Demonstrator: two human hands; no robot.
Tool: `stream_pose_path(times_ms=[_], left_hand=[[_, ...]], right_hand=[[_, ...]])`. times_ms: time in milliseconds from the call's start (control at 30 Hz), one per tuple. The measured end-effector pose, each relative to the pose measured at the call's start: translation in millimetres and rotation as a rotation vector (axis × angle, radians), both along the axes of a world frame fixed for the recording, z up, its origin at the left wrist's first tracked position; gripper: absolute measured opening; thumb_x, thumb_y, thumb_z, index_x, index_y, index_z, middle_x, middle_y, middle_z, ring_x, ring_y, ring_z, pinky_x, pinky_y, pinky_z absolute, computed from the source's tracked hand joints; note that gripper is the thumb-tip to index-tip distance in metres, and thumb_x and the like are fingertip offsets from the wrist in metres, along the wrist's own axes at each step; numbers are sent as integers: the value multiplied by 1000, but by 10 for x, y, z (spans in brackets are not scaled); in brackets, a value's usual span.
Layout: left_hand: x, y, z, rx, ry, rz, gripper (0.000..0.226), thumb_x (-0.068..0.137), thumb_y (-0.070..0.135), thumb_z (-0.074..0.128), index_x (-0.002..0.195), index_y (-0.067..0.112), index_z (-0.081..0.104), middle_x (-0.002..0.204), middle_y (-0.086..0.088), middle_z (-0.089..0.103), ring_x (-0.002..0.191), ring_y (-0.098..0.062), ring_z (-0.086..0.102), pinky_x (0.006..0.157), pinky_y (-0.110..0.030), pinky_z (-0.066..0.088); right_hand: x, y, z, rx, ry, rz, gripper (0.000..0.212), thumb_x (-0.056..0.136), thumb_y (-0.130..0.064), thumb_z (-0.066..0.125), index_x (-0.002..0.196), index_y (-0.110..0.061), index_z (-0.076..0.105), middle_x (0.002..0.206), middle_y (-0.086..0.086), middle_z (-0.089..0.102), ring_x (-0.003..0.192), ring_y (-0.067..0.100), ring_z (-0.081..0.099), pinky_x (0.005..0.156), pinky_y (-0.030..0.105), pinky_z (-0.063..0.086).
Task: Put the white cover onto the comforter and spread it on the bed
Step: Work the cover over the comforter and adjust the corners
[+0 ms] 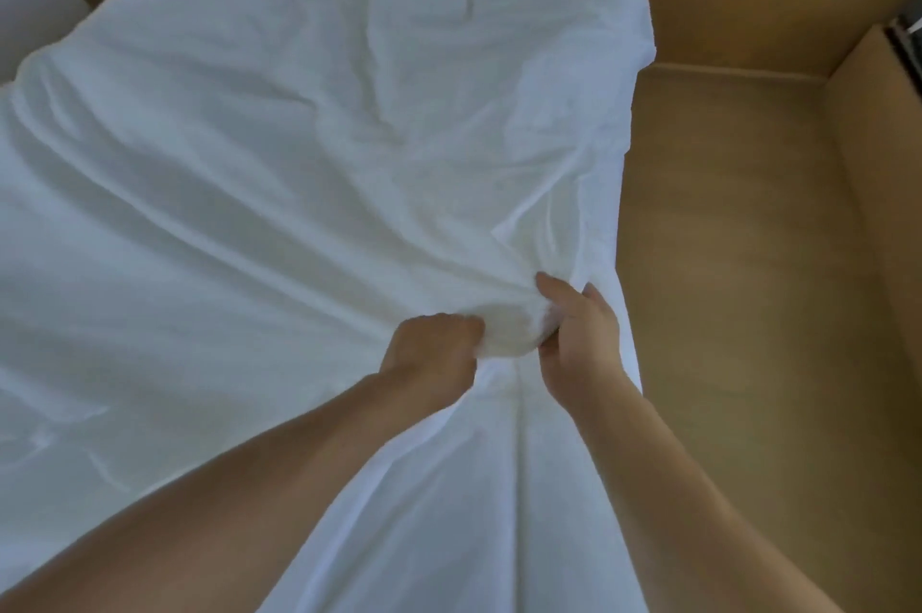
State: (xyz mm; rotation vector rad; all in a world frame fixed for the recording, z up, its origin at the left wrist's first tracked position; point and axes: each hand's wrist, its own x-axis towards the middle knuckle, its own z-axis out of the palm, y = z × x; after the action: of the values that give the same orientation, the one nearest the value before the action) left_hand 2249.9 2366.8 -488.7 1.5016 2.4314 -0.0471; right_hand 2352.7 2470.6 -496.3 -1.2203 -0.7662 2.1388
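**Both my hands hold one lump near the right edge**

My left hand (434,345) is curled tight round a bunch of the big, soft, wrinkly white cloth cover (299,138). My right hand (581,328) is just beside it. Its fingers bend over the top and its thumb goes under, pinching the same bunch. Between my two hands the cloth puffs up into a small round lump (504,328). I think that is a corner of the thick comforter inside. It is all white, so I cannot be sure.

The cover lies in front of me. It runs long, from my hands away to the far end, and it spreads wide to my left. Only a thin strip lies to my right, and then the plain tan floor (723,263) begins. The bed is hidden under the cloth. Folds fan out from my hands, so the cloth looks pulled tight there.

Nearly all of the cover is away from me and to the left. My right hand is nearer the edge. My left hand is nearer the wide part. I think the lump must go toward the near right corner.
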Motion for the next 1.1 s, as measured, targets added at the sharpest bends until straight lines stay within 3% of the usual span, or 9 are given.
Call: stream_pose_path(times_ms=[100,200,300,433,533,667,733,967,1100], left_hand=[[-44,149,301,97,-296,251,20,85,3,51,81,14,68,75,-3,65,77,-25,62,59,-26,38],[-110,133,641,210,-504,548,24,77,-5,51,66,10,66,54,4,55,58,-16,52,52,-22,37],[-138,-8,942,245,-614,648,32,69,-2,50,47,20,54,44,7,43,44,-12,40,44,-19,30],[-180,-168,1129,283,-708,749,27,57,3,51,39,20,40,46,3,36,44,-15,33,47,-22,24],[-385,-258,1016,334,-590,840,23,70,1,56,54,14,46,56,-3,45,54,-21,43,51,-25,29],[-496,-386,583,174,-77,735,23,93,8,42,71,12,46,86,-16,60,80,-32,51,64,-32,36],[-372,-314,412,125,4,714,7,93,14,45,93,14,52,107,-14,62,93,-34,54,75,-35,42],[248,118,105,240,244,143,89,61,62,64,132,11,48,122,-5,56,109,-27,54,92,-42,47],[-29,386,94,58,213,397,33,90,27,56,121,18,51,109,1,62,97,-24,62,79,-33,36]], right_hand=[[275,213,54,185,156,129,26,89,3,42,82,-13,61,82,-1,68,80,20,62,68,32,47],[201,416,-6,815,-185,582,50,85,2,52,127,-26,56,126,-22,56,110,1,52,95,26,38],[-115,580,-162,1475,-571,927,76,83,-33,71,147,-24,31,153,-6,27,145,19,17,116,32,19],[-597,770,-102,1800,-532,869,48,90,-40,66,131,-16,58,134,8,57,130,33,47,115,54,25],[-599,900,-168,1806,-337,757,24,87,-29,60,94,-9,71,87,9,72,83,32,67,99,44,43],[-143,1026,-56,1600,-351,894,43,91,-44,41,62,-14,47,56,-1,48,58,23,48,59,24,28],[-31,1023,28,1564,-369,917,42,96,-39,42,59,-19,36,55,-5,40,55,18,40,57,20,24],[-242,961,226,1200,-350,944,33,102,-27,48,78,-4,53,69,5,55,66,19,48,65,35,39],[-284,1108,-39,1264,-242,935,15,97,-28,61,99,-14,64,93,-7,63,87,13,58,76,27,46]])
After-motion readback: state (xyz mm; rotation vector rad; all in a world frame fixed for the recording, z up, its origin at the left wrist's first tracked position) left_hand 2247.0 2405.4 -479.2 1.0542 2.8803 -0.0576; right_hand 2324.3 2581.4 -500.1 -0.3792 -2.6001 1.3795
